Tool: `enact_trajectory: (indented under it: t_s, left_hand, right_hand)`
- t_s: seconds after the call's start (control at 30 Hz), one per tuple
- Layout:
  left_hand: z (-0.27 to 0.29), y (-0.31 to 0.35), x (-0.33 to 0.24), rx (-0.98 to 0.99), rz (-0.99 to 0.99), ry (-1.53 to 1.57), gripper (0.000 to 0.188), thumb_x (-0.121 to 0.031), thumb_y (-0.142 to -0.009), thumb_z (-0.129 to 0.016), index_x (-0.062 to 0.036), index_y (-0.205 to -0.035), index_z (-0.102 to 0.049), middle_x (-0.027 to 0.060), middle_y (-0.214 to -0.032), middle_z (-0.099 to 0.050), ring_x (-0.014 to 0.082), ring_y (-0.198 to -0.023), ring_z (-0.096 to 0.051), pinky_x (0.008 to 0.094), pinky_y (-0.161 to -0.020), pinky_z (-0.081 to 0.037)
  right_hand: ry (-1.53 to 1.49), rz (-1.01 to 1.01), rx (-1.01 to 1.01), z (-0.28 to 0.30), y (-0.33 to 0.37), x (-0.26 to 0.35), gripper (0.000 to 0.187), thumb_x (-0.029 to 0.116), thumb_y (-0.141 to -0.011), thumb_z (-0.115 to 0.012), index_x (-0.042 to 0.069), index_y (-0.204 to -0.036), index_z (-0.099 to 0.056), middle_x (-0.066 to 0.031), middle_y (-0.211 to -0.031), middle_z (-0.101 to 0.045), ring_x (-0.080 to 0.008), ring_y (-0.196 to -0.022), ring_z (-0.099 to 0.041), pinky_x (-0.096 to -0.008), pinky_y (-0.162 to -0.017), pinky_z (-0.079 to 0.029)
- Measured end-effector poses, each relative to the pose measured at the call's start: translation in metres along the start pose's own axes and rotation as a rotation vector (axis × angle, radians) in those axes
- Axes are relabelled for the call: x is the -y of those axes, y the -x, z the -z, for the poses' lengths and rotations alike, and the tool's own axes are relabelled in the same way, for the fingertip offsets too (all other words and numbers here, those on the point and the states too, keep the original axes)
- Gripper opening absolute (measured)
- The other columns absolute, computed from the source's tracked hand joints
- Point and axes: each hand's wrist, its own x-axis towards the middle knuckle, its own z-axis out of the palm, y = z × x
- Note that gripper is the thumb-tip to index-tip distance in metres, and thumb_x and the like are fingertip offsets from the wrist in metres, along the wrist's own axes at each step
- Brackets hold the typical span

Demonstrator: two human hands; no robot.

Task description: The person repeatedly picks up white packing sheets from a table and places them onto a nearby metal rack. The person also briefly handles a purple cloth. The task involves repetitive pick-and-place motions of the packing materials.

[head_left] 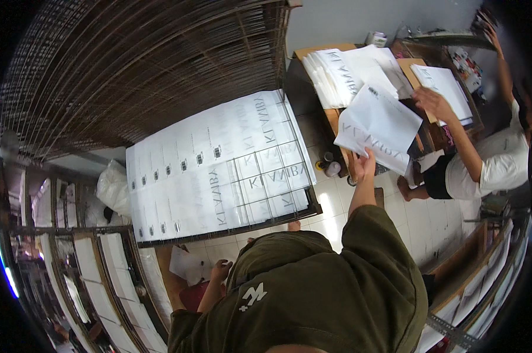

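Note:
My right hand point(363, 166) is stretched out to the right, its fingers closed on the lower edge of a thin white sheet point(383, 120) with dark printed lettering. The sheet hangs slightly curved between me and a co-worker, whose raised hand point(434, 105) is just beyond its right side. My left hand point(220, 270) hangs low beside my body, below the front edge of a wire rack; it is small and dim, and its fingers cannot be made out. On that rack point(255, 220) lie several overlapping printed white sheets point(178, 147).
Many dark wire racks point(160, 65) are tilted up behind the loaded one. A wooden table point(313, 52) at the far right bears stacks of white sheets point(336, 76). The co-worker in a white shirt point(501, 159) stands at right. Shelves with white sheets point(116, 267) line the left.

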Motion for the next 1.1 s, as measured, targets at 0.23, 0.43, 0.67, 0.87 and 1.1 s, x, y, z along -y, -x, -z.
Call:
enact_trajectory:
  t_s: [0.23,0.43,0.67,0.87,1.1]
  left_hand:
    - [-0.032,-0.014,0.022,0.000,0.025,-0.030,0.051,-0.044,-0.076,-0.060,-0.0058,-0.109,-0.056,0.0146,-0.092,-0.065,0.0308,-0.089,-0.061,0.0387,-0.079,-0.048]
    - [-0.003,-0.008,-0.008,-0.081,-0.014,0.068,0.054,-0.045,-0.075,-0.062,-0.0055,-0.110,-0.055,0.0167,-0.091,-0.064,0.0303,-0.086,-0.061,0.0373,-0.076,-0.047]
    - [0.006,0.005,0.017,-0.073,0.010,0.102,0.054,-0.049,-0.074,-0.061,-0.0064,-0.108,-0.057,0.0165,-0.089,-0.064,0.0303,-0.088,-0.061,0.0384,-0.078,-0.046]
    - [-0.013,0.017,0.107,-0.006,0.058,0.173,0.051,-0.053,-0.076,-0.053,-0.0101,-0.103,-0.060,0.0156,-0.097,-0.063,0.0312,-0.094,-0.058,0.0400,-0.081,-0.045]
    - [-0.040,0.005,0.219,0.166,0.082,0.043,0.047,-0.052,-0.077,-0.051,-0.0135,-0.103,-0.061,0.0162,-0.102,-0.061,0.0327,-0.097,-0.057,0.0422,-0.083,-0.045]
  right_hand:
    - [0.497,0.162,-0.416,-0.018,0.046,-0.047,0.034,-0.003,-0.073,-0.050,0.004,-0.106,-0.051,-0.0088,-0.097,-0.055,-0.0224,-0.085,-0.056,-0.0378,-0.077,-0.048]
    - [0.762,0.527,-0.038,-0.139,0.097,-0.064,0.050,-0.005,-0.074,-0.047,-0.002,-0.123,-0.037,-0.0155,-0.118,-0.047,-0.0252,-0.100,-0.052,-0.0350,-0.086,-0.044]
    - [1.287,0.382,0.609,-0.217,0.119,-0.142,0.059,-0.005,-0.074,-0.050,-0.004,-0.130,-0.032,-0.0136,-0.117,-0.049,-0.0192,-0.095,-0.053,-0.0266,-0.079,-0.042]
    - [1.627,0.408,1.131,-0.306,0.292,-0.224,0.060,-0.008,-0.072,-0.052,0.012,-0.127,-0.040,-0.0243,-0.109,-0.054,-0.0326,-0.103,-0.053,-0.0351,-0.084,-0.043]
    - [1.613,0.319,1.767,-0.343,0.402,-0.287,0.047,-0.005,-0.071,-0.049,0.004,-0.117,-0.050,-0.0229,-0.114,-0.053,-0.0366,-0.107,-0.051,-0.0361,-0.090,-0.040]
